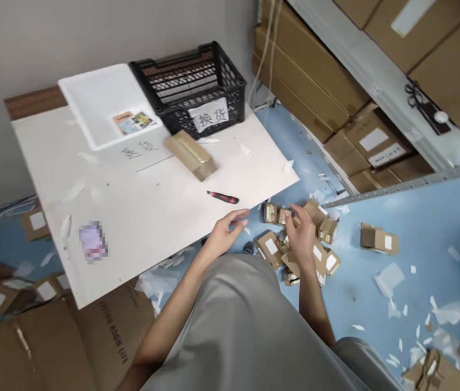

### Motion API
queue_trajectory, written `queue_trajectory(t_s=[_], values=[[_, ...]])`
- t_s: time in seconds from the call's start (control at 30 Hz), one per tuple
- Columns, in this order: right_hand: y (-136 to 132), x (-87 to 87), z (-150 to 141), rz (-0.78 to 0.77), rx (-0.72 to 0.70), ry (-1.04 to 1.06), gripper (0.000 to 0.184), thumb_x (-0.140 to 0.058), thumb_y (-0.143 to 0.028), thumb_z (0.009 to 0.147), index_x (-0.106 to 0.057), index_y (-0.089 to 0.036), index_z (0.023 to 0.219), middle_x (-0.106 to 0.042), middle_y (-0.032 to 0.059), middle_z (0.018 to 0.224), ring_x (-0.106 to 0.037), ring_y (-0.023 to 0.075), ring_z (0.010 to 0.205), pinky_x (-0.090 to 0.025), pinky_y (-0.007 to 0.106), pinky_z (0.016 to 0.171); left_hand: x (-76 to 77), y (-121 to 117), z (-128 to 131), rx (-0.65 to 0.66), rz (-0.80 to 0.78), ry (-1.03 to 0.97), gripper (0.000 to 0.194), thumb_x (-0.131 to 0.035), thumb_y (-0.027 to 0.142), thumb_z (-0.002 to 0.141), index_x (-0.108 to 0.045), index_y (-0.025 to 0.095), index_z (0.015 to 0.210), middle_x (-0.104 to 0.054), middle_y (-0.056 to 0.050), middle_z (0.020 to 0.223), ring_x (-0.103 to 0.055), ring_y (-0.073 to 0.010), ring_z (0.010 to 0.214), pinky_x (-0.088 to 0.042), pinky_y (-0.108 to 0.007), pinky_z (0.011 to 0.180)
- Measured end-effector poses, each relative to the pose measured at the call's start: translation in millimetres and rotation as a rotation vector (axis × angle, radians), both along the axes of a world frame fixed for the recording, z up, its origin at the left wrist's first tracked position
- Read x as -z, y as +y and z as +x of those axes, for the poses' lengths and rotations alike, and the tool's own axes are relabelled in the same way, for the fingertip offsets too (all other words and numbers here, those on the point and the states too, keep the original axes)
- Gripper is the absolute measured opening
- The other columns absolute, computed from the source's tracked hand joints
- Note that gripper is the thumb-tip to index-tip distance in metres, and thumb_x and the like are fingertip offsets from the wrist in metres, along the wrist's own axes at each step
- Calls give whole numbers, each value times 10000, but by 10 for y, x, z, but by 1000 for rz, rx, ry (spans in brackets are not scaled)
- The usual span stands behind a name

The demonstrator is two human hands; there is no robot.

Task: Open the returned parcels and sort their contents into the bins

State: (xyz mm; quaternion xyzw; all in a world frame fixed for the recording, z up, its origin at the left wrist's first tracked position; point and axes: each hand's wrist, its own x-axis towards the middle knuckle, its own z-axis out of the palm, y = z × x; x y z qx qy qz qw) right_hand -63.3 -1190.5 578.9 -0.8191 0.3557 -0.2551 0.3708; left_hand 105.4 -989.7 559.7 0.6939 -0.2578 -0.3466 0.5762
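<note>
My left hand [226,233] hovers by the front edge of the white table [152,217], its fingers apart and nothing in them. To its right, my right hand [301,233] is held over the floor beyond the table's corner, fingers spread and curved, also holding nothing. Closest to my left hand on the tabletop lies a red and black utility knife [224,197]. Behind the knife rests a small brown cardboard box [191,155] with shiny tape along it. Several small cardboard boxes [270,247] lie heaped on the floor beneath my right hand.
A black plastic crate [235,106] with a paper sign and a white tray [87,103] holding a colourful card stand at the table's back. Shelving [384,190] with large cartons is at right. Paper scraps litter the blue floor [355,293]. A big carton [50,336] sits lower left.
</note>
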Motion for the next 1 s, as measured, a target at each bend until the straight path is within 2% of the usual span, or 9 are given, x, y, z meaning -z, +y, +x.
queue_trajectory(t_s=[0.13,0.27,0.4,0.57,0.7,0.77,0.83,0.9,1.0], values=[[345,-9,740,-13,-177,18,397,-628,-481,1123,-816,-211,1346,-826,175,1378,-767,330,1316,-609,517,1188,4,560,402,-182,-13,11,536,-725,634,1037,-785,213,1362,-794,-167,1500,-762,-333,1412,-601,-524,1248],[736,122,1481,-41,-322,23,401,-652,-485,1115,-809,-207,1357,-813,183,1397,-757,327,1324,-610,509,1182,68,1124,797,-348,-20,16,563,-738,667,1021,-785,217,1356,-813,-169,1459,-773,-330,1389,-613,-522,1227],[1044,458,2268,-79,-393,94,500,-745,-510,1061,-777,-179,1434,-737,219,1519,-680,353,1455,-545,523,1270,123,1629,1153,-462,-28,22,580,-763,692,996,-793,214,1324,-828,-172,1420,-793,-329,1342,-618,-530,1208],[1263,963,3323,-122,-384,315,777,-891,-457,937,-647,-117,1592,-581,286,1678,-507,424,1617,-422,585,1362,58,2149,1451,-543,-32,27,509,-787,626,998,-800,234,1321,-834,-142,1415,-781,-319,1365,-607,-489,1219],[1236,1196,4007,-84,-302,572,1038,-955,-431,867,-470,-126,1732,-317,326,1853,-245,478,1758,-353,649,1382,19,2427,1544,-616,-31,37,467,-786,576,1003,-799,238,1326,-837,-129,1413,-782,-312,1364,-599,-487,1236],[1156,1264,4232,-22,-253,703,1207,-987,-418,823,-340,-137,1802,-190,335,1891,-189,488,1768,-324,671,1386,38,2515,1554,-642,-31,42,463,-779,564,1004,-796,233,1328,-836,-132,1414,-783,-311,1363,-596,-492,1244],[1067,1329,4363,28,-226,792,1331,-1006,-406,779,-238,-144,1834,-153,347,1884,-213,492,1746,-351,672,1365,86,2579,1549,-661,-34,48,472,-775,567,1002,-793,230,1330,-837,-137,1411,-787,-314,1360,-600,-497,1241],[1007,1406,4396,19,-238,812,1360,-1006,-395,746,-226,-128,1827,-243,353,1826,-295,495,1688,-410,638,1328,168,2632,1536,-683,-32,51,480,-764,575,1005,-792,229,1337,-839,-140,1407,-786,-316,1362,-600,-503,1241],[1031,1546,4270,-84,-306,740,1262,-966,-382,749,-302,-69,1775,-414,342,1682,-411,498,1569,-419,613,1314,371,2711,1526,-718,-6,51,491,-755,585,1007,-791,230,1344,-842,-141,1398,-783,-319,1368,-599,-508,1241]])
